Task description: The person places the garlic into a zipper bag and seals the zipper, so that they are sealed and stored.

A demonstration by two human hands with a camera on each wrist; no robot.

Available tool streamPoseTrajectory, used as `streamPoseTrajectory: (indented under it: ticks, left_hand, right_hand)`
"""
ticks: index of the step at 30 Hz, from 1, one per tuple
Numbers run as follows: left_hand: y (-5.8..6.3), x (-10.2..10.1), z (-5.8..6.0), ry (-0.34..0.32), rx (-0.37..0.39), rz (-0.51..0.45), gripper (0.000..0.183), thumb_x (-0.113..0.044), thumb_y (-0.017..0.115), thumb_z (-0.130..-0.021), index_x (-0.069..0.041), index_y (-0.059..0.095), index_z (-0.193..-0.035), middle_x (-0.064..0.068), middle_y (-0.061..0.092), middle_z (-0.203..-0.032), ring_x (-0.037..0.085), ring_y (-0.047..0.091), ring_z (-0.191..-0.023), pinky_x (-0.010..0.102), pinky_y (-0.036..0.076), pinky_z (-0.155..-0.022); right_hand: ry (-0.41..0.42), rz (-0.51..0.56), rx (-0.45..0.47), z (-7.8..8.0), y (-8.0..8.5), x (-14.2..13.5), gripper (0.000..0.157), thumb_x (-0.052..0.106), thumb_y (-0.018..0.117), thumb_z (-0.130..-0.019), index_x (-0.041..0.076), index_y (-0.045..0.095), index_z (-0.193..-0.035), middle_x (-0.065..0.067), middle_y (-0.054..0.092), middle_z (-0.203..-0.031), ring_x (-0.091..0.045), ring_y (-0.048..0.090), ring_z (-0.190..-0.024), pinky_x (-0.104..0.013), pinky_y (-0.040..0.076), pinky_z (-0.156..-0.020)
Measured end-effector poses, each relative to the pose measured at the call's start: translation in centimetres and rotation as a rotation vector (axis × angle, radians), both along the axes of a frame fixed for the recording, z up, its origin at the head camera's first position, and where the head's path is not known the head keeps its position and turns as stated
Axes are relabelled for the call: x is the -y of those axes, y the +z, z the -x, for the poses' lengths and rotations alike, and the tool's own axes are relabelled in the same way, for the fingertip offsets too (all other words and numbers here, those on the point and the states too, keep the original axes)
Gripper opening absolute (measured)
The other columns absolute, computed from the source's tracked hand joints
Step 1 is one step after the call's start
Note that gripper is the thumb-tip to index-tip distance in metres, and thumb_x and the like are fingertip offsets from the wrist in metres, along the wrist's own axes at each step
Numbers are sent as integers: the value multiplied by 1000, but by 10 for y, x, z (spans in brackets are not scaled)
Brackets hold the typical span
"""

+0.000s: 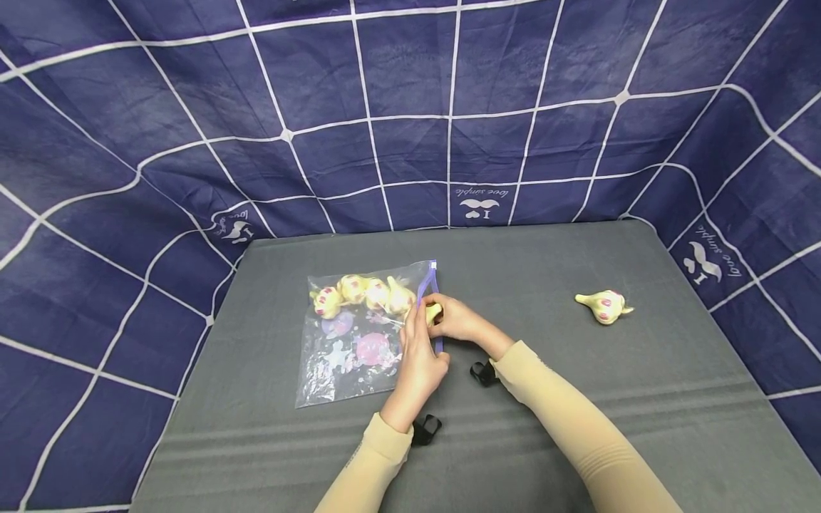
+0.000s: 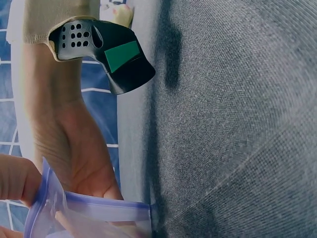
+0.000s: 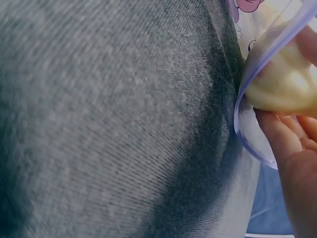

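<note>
A clear zip bag (image 1: 314, 370) with a purple zip edge and printed figures lies on the grey table, several toy garlic bulbs inside along its far side. My left hand (image 1: 420, 356) holds the bag at its mouth; in the left wrist view, the thumb (image 2: 20, 181) bends against the purple edge. In my right hand (image 1: 463, 320) is another garlic bulb (image 3: 282, 91), gripped between thumb and fingers. That bulb is partly within the bag's mouth, as the purple rim curves round it in the right wrist view. Fingers hide part of the bulb in the head view.
One more garlic bulb (image 1: 606, 306) lies by itself on the right of the grey table (image 1: 526, 271). Black wrist camera mounts (image 1: 426, 429) sit at both cuffs. Blue cloth with white lines (image 1: 410, 149) hangs behind and at the sides.
</note>
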State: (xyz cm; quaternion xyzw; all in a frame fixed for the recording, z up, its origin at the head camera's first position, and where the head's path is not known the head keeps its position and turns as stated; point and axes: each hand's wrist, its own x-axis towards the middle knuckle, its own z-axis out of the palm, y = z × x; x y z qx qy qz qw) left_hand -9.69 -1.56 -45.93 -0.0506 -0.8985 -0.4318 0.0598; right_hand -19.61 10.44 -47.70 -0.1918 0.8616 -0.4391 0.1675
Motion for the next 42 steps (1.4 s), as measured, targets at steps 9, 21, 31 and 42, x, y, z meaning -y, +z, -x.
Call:
streamPoseTrajectory:
  ticks: [9,21,31,42]
  left_hand:
    - [-1,0,1,3,-7,-1,99,12,61,-65,-2,22,-155,18,21,-159,41,33,-134,56,41,-102]
    - [-1,1,1,-4,10,-11,101,14,61,-69,-5,15,-157,18,19,-160,41,31,-136,55,42,-102]
    - [-2,2,0,3,-22,-13,101,14,61,-69,-5,16,-157,20,23,-158,44,35,-133,57,40,-102]
    - [-2,2,2,-11,-1,-40,98,13,64,-70,1,17,-155,21,20,-159,45,28,-140,61,28,-112]
  right_hand:
    - [56,220,130,2,-11,3,53,0,73,-78,-7,53,-127,-19,66,-115,-15,64,-101,-23,51,-88]
    - [116,169,40,1,-19,5,53,8,70,-85,-7,56,-133,-24,63,-128,-35,60,-122,-36,48,-102]
    - [53,90,-75,0,-19,14,39,6,71,-78,-5,68,-116,-17,74,-105,-26,70,-101,-26,54,-87]
    - [-25,347,152,-2,-8,-18,53,1,72,-85,-9,54,-134,-27,58,-134,-38,59,-123,-31,52,-96]
